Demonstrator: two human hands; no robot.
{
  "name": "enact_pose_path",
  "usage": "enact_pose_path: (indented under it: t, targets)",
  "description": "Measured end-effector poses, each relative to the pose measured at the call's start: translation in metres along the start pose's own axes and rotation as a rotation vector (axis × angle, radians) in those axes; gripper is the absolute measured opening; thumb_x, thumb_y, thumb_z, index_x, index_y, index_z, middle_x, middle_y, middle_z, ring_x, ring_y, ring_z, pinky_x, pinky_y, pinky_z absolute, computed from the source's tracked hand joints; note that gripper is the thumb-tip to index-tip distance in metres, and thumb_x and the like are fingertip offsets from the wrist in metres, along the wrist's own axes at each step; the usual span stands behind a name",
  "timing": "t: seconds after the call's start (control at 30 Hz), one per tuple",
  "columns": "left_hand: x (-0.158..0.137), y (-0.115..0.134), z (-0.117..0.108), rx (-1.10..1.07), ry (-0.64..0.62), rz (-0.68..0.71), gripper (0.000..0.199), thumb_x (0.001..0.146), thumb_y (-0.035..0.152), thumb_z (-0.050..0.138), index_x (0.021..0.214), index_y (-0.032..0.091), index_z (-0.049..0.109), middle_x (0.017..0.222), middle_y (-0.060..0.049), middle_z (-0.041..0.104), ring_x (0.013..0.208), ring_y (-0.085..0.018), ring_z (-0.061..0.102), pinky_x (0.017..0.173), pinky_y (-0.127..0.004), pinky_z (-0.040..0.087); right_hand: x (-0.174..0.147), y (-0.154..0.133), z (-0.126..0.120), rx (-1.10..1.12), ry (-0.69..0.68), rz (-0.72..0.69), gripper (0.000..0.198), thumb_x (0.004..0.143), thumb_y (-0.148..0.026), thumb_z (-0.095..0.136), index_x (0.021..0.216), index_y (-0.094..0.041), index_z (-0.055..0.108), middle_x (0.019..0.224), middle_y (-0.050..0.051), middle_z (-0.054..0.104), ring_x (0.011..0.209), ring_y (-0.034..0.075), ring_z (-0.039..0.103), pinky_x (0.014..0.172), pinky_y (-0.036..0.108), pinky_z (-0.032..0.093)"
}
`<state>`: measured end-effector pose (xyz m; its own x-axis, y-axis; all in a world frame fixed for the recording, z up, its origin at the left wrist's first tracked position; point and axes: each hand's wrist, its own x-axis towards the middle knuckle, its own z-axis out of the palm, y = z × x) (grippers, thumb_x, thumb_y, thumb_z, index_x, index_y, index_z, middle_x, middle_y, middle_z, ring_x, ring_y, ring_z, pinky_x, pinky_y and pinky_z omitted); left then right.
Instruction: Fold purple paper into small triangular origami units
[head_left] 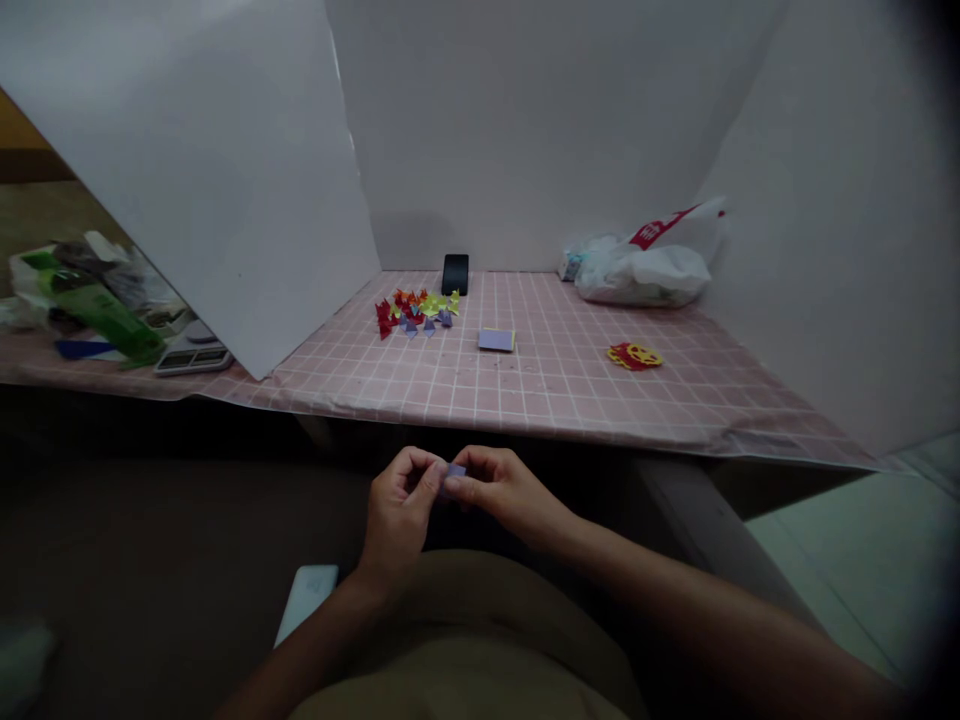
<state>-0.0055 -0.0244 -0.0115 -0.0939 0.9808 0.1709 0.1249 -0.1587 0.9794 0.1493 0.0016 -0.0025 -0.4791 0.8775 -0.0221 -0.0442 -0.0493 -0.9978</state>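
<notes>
Olive-brown clothing (465, 650) covers the person's torso, closest of all, and just beyond it I see two bare hands meeting in front of the table's edge. Thumb and fingers of the left hand (399, 506) pinch one side of a small piece of purple paper (454, 471); the right hand (510, 490) grips its other side, so the paper sits between the fingertips, short of the table and lower than its top. Its exact folds are too small for me to make out.

Beside the left forearm lies a flat white object (307, 592). On the pink checked tablecloth (555, 400), straight ahead of the hands, rests a small stack of paper (496, 340), purple on top with yellow showing at the edge. Left of it cluster little folded paper figures (429, 325) in red, orange, yellow and purple, with a dark upright object (455, 274) just behind. Over to the right lie red and yellow cut-outs (634, 355), and farther back slumps a white plastic bag (645, 275) with red markings.
</notes>
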Motion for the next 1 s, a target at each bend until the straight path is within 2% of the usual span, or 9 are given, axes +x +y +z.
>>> enact_pose_path:
  t: [0.2, 0.33, 0.5, 0.6, 0.73, 0.9, 1.0]
  targets:
    - [-0.002, -0.006, 0.005, -0.065, 0.028, -0.004, 0.019, 0.088, 0.031, 0.062, 0.076, 0.018, 0.058, 0.064, 0.004, 0.056, 0.059, -0.012, 0.053, 0.058, -0.023, 0.044, 0.000, 0.013, 0.006, 0.007, 0.047, -0.012, 0.020, 0.080, -0.031, 0.067, 0.069, -0.016, 0.058, 0.061, -0.003, 0.056, 0.057, 0.010, 0.048, 0.056, 0.025, 0.037]
    - [-0.002, -0.009, 0.009, -0.094, 0.063, 0.009, 0.019, 0.089, 0.032, 0.061, 0.077, 0.018, 0.057, 0.065, 0.004, 0.055, 0.058, -0.012, 0.052, 0.057, -0.023, 0.044, 0.001, 0.017, 0.007, 0.057, 0.066, -0.026, 0.019, 0.078, -0.027, 0.070, 0.070, -0.017, 0.055, 0.064, -0.004, 0.058, 0.058, 0.010, 0.050, 0.057, 0.024, 0.040]
    - [-0.001, -0.009, 0.010, -0.050, 0.098, 0.044, 0.020, 0.090, 0.031, 0.060, 0.076, 0.018, 0.056, 0.064, 0.004, 0.053, 0.057, -0.011, 0.052, 0.057, -0.023, 0.043, 0.000, 0.016, 0.007, 0.109, 0.059, 0.028, 0.027, 0.076, -0.033, 0.072, 0.069, -0.018, 0.051, 0.064, -0.003, 0.059, 0.056, 0.010, 0.052, 0.054, 0.024, 0.041]
    - [-0.001, -0.007, 0.010, -0.027, 0.102, 0.065, 0.019, 0.090, 0.031, 0.060, 0.076, 0.018, 0.056, 0.063, 0.005, 0.051, 0.055, -0.011, 0.050, 0.055, -0.023, 0.042, 0.000, 0.014, 0.006, 0.048, 0.040, -0.004, 0.027, 0.079, -0.037, 0.070, 0.071, -0.018, 0.052, 0.063, -0.003, 0.057, 0.056, 0.011, 0.052, 0.054, 0.025, 0.042]
    - [0.000, -0.008, 0.011, -0.031, 0.073, 0.068, 0.019, 0.089, 0.032, 0.060, 0.076, 0.018, 0.058, 0.065, 0.004, 0.054, 0.057, -0.011, 0.052, 0.057, -0.023, 0.043, 0.000, 0.012, 0.006, -0.061, 0.072, -0.091, 0.025, 0.085, -0.037, 0.064, 0.073, -0.017, 0.056, 0.064, -0.002, 0.057, 0.057, 0.010, 0.051, 0.055, 0.024, 0.040]
    - [0.002, -0.011, 0.012, -0.109, 0.014, -0.034, 0.020, 0.086, 0.036, 0.064, 0.082, 0.017, 0.062, 0.067, 0.003, 0.059, 0.056, -0.011, 0.054, 0.055, -0.023, 0.044, -0.002, 0.014, 0.005, -0.151, 0.170, -0.113, 0.028, 0.087, -0.037, 0.060, 0.068, -0.019, 0.050, 0.059, -0.002, 0.055, 0.053, 0.011, 0.049, 0.051, 0.023, 0.037]
    - [0.003, -0.011, 0.012, -0.124, -0.046, -0.057, 0.024, 0.085, 0.036, 0.065, 0.073, 0.016, 0.062, 0.060, 0.003, 0.059, 0.055, -0.011, 0.054, 0.054, -0.022, 0.045, -0.002, 0.017, 0.005, -0.154, 0.223, -0.127, 0.026, 0.087, -0.037, 0.061, 0.070, -0.019, 0.052, 0.061, -0.002, 0.057, 0.054, 0.012, 0.051, 0.052, 0.024, 0.040]
